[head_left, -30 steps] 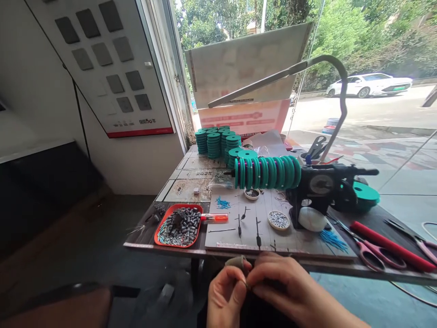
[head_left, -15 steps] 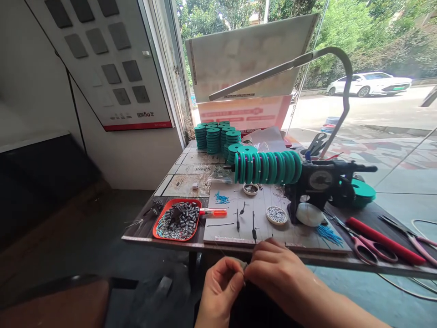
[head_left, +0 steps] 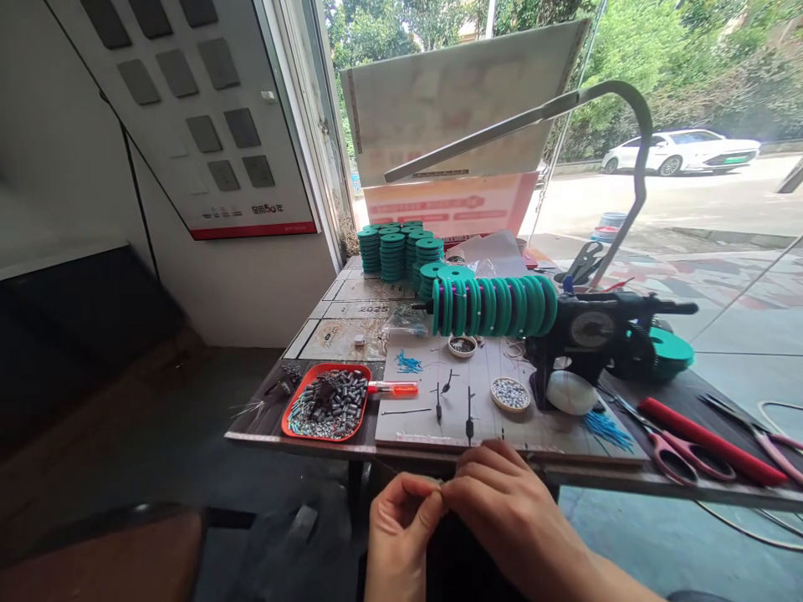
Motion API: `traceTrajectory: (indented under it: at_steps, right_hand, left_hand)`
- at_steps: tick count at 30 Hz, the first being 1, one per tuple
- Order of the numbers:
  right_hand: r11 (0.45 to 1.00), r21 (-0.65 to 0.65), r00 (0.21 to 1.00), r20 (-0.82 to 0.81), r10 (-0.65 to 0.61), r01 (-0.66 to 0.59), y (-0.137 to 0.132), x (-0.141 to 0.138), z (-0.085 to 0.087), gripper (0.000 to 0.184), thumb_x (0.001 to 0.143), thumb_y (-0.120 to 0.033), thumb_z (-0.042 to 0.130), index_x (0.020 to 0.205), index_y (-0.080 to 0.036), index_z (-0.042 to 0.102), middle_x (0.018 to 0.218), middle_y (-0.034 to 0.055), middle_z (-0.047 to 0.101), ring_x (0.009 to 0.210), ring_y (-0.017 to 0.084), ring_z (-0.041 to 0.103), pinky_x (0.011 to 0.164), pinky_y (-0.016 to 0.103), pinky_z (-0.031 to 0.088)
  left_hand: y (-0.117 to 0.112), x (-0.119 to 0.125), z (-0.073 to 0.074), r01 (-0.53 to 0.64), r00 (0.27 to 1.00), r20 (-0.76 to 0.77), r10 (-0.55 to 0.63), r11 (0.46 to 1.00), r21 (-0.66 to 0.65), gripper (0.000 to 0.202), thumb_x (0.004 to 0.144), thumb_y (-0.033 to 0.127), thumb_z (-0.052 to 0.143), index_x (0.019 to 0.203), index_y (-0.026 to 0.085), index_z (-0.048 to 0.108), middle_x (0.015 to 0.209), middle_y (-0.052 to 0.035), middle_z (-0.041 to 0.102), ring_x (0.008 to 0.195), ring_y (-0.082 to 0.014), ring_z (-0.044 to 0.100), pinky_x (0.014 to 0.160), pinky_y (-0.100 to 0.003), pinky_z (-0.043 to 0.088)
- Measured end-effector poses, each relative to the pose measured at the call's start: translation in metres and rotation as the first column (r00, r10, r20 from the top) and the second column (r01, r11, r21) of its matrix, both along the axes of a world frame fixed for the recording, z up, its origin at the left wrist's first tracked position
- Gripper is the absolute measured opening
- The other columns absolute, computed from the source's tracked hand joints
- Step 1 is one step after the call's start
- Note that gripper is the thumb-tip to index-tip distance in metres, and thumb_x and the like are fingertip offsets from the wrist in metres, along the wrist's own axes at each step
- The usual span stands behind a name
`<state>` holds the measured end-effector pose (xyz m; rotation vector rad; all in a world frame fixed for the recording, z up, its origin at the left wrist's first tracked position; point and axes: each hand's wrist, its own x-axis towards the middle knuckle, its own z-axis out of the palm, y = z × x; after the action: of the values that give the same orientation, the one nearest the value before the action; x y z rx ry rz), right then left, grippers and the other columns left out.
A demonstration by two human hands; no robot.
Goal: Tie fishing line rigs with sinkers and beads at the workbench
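My left hand [head_left: 405,522] is closed in a pinch, thumb against forefinger, just in front of the table edge. A thin fishing line [head_left: 387,465] shows faintly at its upper left. My right hand [head_left: 502,493] is curled shut with its fingertips meeting those of the left. Whatever small piece sits between the fingertips is hidden. Beyond the hands lies a pale board [head_left: 401,431] bearing small dark stems [head_left: 469,418], a dish of small pale beads [head_left: 509,394] and blue slivers [head_left: 409,362].
An orange tray [head_left: 285,418] of grey metal weights stands left, beside an orange-handled tool [head_left: 398,388]. Green spools [head_left: 392,259] are stacked behind; more sit on a black winder [head_left: 590,330]. Pink-handled scissors [head_left: 683,456] and a red bar [head_left: 708,439] lie right.
Both hands have shifted slightly left and stay pressed together at the fingertips. The left wrist is a little more upright. Objects on the table have not moved.
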<state>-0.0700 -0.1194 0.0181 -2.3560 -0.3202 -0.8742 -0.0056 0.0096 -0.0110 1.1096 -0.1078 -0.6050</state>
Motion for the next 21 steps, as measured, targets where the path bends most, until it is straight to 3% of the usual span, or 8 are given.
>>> traceTrajectory:
  at_steps: [5,8,11,15,21]
  right_hand:
    - [0.998,0.041,0.997,-0.069,-0.041,0.044,0.0,-0.002,0.01,0.008,0.087,-0.011,0.055,0.08,-0.016,0.055,0.075,-0.0001,0.058,0.074,0.015,0.05,0.073,0.026,0.036]
    - [0.999,0.02,0.993,-0.115,-0.037,0.039,-0.002,-0.003,0.016,0.016,0.08,-0.002,0.057,0.084,-0.017,0.052,0.08,-0.001,0.059,0.077,0.013,0.052,0.073,0.025,0.039]
    - [0.999,-0.022,0.99,-0.142,0.024,-0.027,-0.004,-0.002,0.017,0.015,0.084,-0.005,0.054,0.09,-0.018,0.054,0.083,-0.0008,0.061,0.078,0.013,0.053,0.076,0.026,0.038]
    - [0.996,-0.028,0.985,-0.154,0.078,-0.083,-0.006,-0.001,0.016,0.014,0.088,-0.008,0.049,0.082,-0.017,0.057,0.076,0.001,0.059,0.075,0.015,0.049,0.076,0.028,0.035]
    - [0.991,-0.032,0.979,-0.168,0.119,-0.126,-0.009,-0.001,0.013,0.015,0.086,-0.007,0.054,0.073,-0.015,0.055,0.072,0.0,0.057,0.076,0.015,0.045,0.081,0.031,0.031]
  left_hand:
    - [-0.002,-0.004,0.003,-0.092,0.99,-0.11,0.087,0.995,-0.034,0.036,0.044,0.028,0.087,0.066,0.011,0.063,0.064,-0.0011,0.064,0.063,-0.0076,0.057,0.066,-0.016,0.046]
    - [-0.002,-0.008,0.007,-0.131,0.98,-0.157,0.118,0.989,-0.07,0.055,0.04,0.027,0.089,0.085,0.015,0.059,0.065,0.0009,0.064,0.062,-0.0067,0.057,0.064,-0.015,0.045]
    - [-0.001,-0.01,0.006,-0.191,0.98,-0.072,0.185,0.978,-0.084,0.062,0.049,0.028,0.086,0.095,0.019,0.047,0.055,0.0075,0.055,0.055,-0.0023,0.05,0.06,-0.012,0.041]
    - [0.003,-0.01,-0.002,-0.095,0.995,0.005,0.095,0.994,-0.05,0.065,0.054,0.03,0.084,0.096,0.019,0.036,0.053,0.0085,0.051,0.053,-0.0023,0.046,0.058,-0.013,0.038]
    - [0.0,-0.012,0.006,-0.051,0.993,-0.108,0.044,0.997,-0.062,0.067,0.051,0.034,0.086,0.093,0.018,0.036,0.052,0.0083,0.05,0.053,-0.0022,0.045,0.059,-0.014,0.035]
